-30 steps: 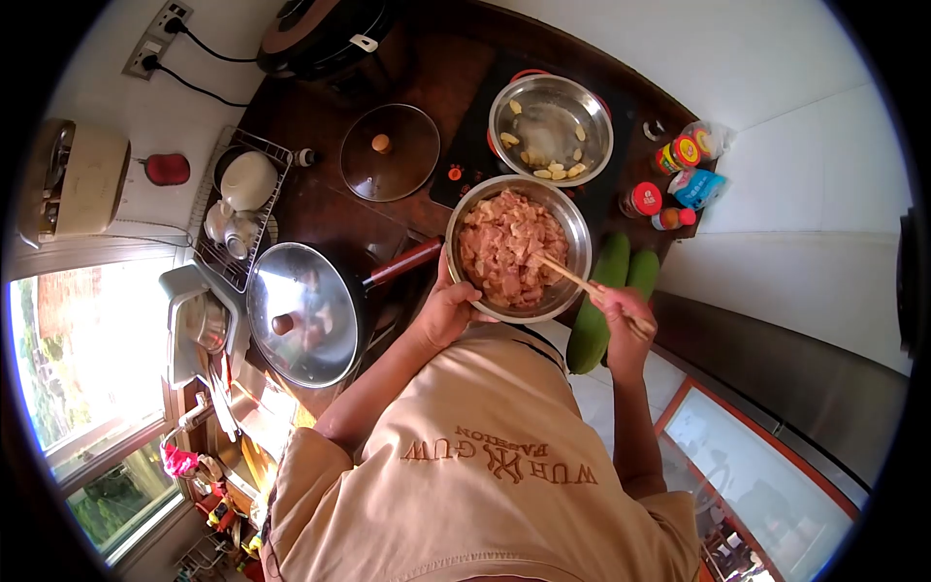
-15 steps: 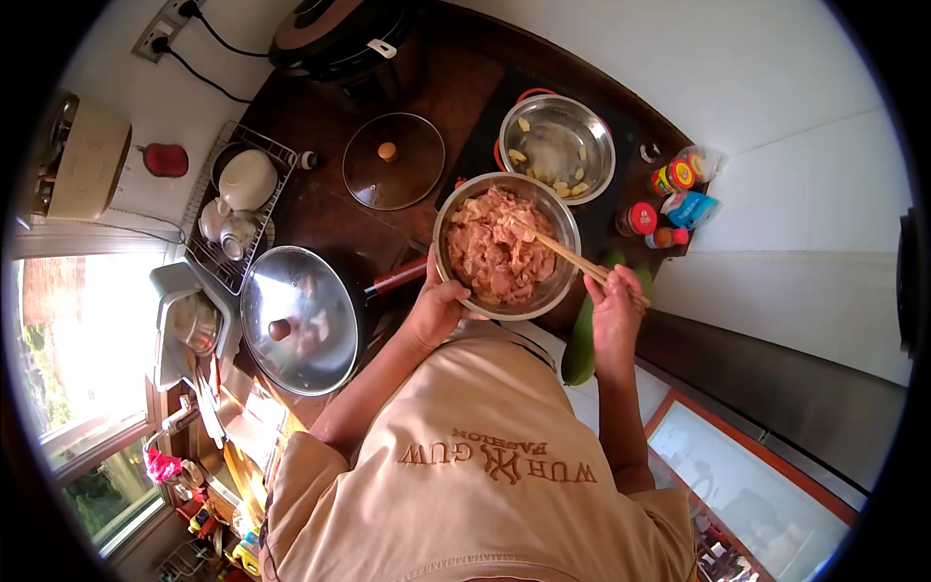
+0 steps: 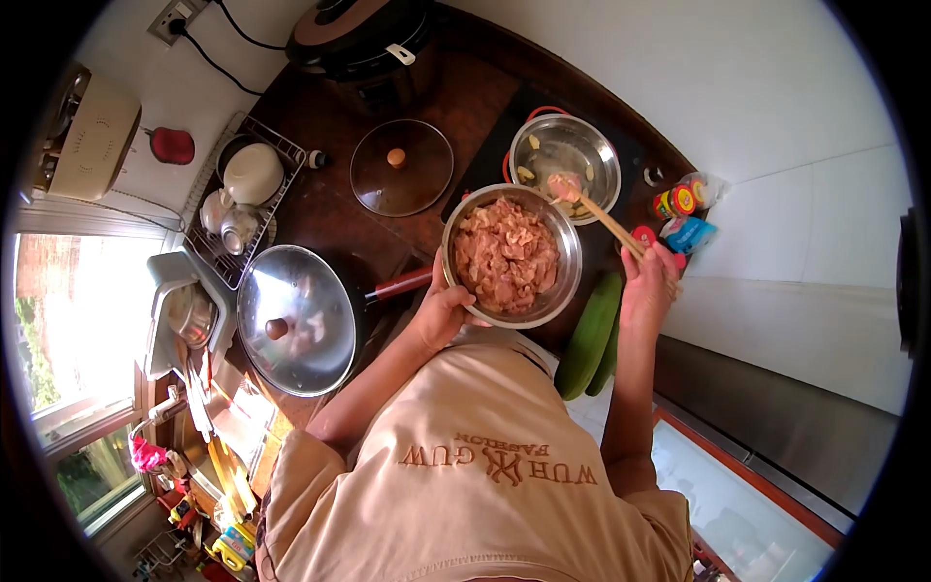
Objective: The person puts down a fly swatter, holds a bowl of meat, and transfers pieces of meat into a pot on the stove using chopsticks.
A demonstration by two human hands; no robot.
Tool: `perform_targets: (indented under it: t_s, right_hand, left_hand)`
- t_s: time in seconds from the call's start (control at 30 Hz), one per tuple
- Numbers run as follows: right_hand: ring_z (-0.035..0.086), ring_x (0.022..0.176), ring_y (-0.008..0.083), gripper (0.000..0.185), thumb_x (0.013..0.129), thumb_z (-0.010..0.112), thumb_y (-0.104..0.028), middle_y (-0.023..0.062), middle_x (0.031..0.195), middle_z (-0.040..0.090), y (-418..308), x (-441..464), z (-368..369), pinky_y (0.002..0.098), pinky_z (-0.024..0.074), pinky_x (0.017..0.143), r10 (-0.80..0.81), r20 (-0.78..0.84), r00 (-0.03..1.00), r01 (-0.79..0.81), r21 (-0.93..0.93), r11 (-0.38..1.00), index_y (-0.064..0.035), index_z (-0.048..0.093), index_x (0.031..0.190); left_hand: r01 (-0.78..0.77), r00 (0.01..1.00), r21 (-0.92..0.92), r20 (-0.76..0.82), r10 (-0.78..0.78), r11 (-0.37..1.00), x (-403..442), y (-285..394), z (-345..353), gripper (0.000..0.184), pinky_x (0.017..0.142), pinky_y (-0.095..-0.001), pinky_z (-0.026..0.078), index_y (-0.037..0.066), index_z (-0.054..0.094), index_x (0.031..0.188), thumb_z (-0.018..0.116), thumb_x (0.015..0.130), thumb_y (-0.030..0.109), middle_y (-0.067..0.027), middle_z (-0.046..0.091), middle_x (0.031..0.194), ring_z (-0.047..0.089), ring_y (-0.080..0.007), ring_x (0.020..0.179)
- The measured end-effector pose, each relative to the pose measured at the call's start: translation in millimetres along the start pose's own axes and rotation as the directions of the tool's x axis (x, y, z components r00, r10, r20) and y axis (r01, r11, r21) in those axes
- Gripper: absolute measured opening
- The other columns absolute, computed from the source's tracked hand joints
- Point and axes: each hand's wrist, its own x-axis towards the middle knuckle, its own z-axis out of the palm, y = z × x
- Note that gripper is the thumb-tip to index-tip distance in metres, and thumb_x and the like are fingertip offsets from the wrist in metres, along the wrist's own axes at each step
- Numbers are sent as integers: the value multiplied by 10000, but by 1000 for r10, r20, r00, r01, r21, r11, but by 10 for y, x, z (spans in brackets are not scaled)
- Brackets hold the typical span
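My left hand (image 3: 446,308) grips the rim of a steel bowl (image 3: 572,281) filled with raw meat pieces (image 3: 506,254). Wooden chopsticks (image 3: 613,228) are pinched in my right hand (image 3: 650,281). Their tips hold a lump of pale pink meat (image 3: 563,186) over a steel pot (image 3: 613,165) with red handles, just beyond the bowl. Some yellowish slices (image 3: 526,174) lie inside that pot. Below my right hand are long green vegetables (image 3: 589,339), probably cucumbers or gourds, partly hidden by my forearm.
A glass lid (image 3: 401,167) lies on the dark counter. On the left stand a lidded pan (image 3: 296,335) with a red-brown handle (image 3: 400,283) and a dish rack (image 3: 257,209). An electric cooker (image 3: 364,48) is at the back. Jars (image 3: 673,202) and a blue packet (image 3: 689,235) stand right.
The chopsticks have moved from the meat bowl to above the pot, now carrying a lump of meat. My right hand shifted right, uncovering more of the green vegetables.
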Motion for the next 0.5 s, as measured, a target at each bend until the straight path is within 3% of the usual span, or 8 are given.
perform_targets:
  t_s: [0.1,0.37,0.5]
  right_hand:
    - [635,953,201,136,901,615,-46,121,1038,615,101,274,5,392,567,858,-70,17,997,71,-201,977,10,609,1024]
    - [609,897,117,175,886,643,-42,82,973,642,445,676,153,262,538,810,-101,104,989,139,-473,870,29,629,1045]
    - [616,870,119,170,888,645,-49,73,943,651,409,675,222,242,522,789,-127,132,983,179,-546,818,30,630,1038]
  left_hand:
    - [-6,1000,20,5,6,1000,8,-3,-4,934,596,-385,612,337,70,1472,429,714,-75,-102,340,1433,605,-316,1040]
    - [-22,1000,73,9,22,997,-10,30,1,957,580,-375,615,339,46,1483,436,717,-82,-93,326,1447,580,-301,1094]
    - [-22,1000,67,13,21,998,-24,38,-15,959,582,-371,617,337,46,1485,440,717,-81,-86,328,1446,576,-294,1102]
